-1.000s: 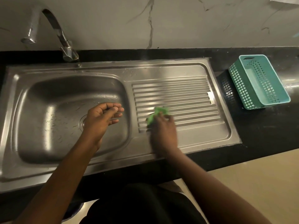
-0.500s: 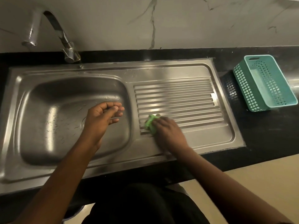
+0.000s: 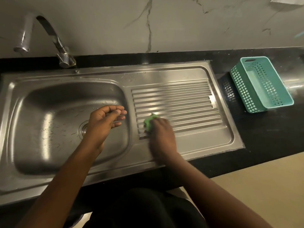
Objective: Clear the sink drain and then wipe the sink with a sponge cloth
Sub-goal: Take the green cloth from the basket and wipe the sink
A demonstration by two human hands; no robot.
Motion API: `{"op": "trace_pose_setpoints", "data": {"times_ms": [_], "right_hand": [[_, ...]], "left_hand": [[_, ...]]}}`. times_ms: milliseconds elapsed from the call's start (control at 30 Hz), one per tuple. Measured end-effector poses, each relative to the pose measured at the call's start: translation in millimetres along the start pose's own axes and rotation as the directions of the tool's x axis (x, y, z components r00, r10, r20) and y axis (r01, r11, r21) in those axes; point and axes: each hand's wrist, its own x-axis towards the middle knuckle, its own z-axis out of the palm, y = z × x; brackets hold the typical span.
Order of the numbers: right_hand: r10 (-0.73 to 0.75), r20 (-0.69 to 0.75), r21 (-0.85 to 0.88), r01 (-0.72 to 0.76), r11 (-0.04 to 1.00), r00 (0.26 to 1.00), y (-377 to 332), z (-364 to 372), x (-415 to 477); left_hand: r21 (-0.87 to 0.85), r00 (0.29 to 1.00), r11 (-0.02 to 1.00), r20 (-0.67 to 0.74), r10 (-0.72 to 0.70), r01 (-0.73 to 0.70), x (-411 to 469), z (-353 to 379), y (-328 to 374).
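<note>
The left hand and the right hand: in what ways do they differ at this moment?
The left hand holds nothing visible; the right hand grips the green sponge cloth. The left hand is over the basin; the right hand is on the ribbed drainboard. Both hands are bare.

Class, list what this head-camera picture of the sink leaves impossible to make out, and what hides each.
- Drain: head view, half covered by the left hand.
- Sponge cloth: head view, mostly under the blurred right hand.
- Whether the left fingers pinch anything: head view, too small to tell.
- White sheet, top right: cut off by the edge.
</note>
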Motion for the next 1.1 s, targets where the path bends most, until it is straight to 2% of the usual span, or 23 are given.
{"op": "trace_pose_setpoints", "data": {"times_ms": [133, 200, 267, 333, 400, 467, 533, 633, 700, 833, 933, 1000, 1100], "right_hand": [[-0.275, 0.114, 0.063, 0.269, 0.961, 0.955, -39, 12, 5], [-0.444, 0.202, 0.068, 0.439, 0.896, 0.873, -31, 5, 15], [-0.525, 0.239, 0.048, 0.53, 0.846, 0.817, -6, -7, 28], [-0.422, 0.201, 0.05, 0.421, 0.905, 0.884, 31, -26, 42], [-0.233, 0.151, -0.034, 0.241, 0.97, 0.961, 78, -50, 54], [-0.029, 0.123, -0.13, 0.045, 0.991, 0.992, 127, -75, 59], [0.175, 0.05, -0.071, -0.171, 0.983, 0.983, 161, -92, 61], [0.431, -0.152, 0.034, -0.431, 0.902, 0.89, 160, -88, 68], [0.474, -0.231, 0.078, -0.469, 0.88, 0.85, 129, -69, 71], [0.288, -0.164, 0.115, -0.272, 0.955, 0.943, 41, -14, 60], [0.066, -0.046, 0.072, -0.062, 0.995, 0.997, -29, 14, 54], [-0.076, 0.027, 0.015, 0.075, 0.997, 0.997, -62, 24, 56], [-0.253, 0.144, -0.058, 0.264, 0.963, 0.957, -69, 25, 64]], "left_hand": [[0.013, 1.0, 1.0, 0.014, -0.002, 0.002, 1, 11, 4], [0.017, 1.0, 1.0, 0.021, -0.006, 0.006, 2, 15, 5], [0.021, 1.0, 1.0, 0.02, -0.008, 0.008, 3, 16, 7], [0.027, 1.0, 1.0, 0.02, -0.005, 0.004, 5, 14, 7], [0.023, 1.0, 1.0, 0.014, 0.0, 0.0, 5, 10, 6], [0.025, 1.0, 1.0, 0.002, 0.002, -0.002, 4, 6, 4], [0.031, 1.0, 1.0, -0.01, 0.002, -0.002, 4, 1, 2], [0.034, 1.0, 0.999, -0.025, 0.004, -0.003, 4, -4, -1], [0.032, 0.999, 0.999, -0.035, 0.006, -0.005, 4, -5, -3], [0.024, 0.999, 1.0, -0.043, 0.0, 0.001, 4, -5, -3], [0.023, 0.998, 1.0, -0.056, -0.01, 0.011, 4, -1, -2], [0.023, 0.998, 1.0, -0.066, -0.011, 0.012, 3, 1, 0], [0.04, 0.998, 0.999, -0.067, -0.002, 0.005, 5, 2, 3]]}}
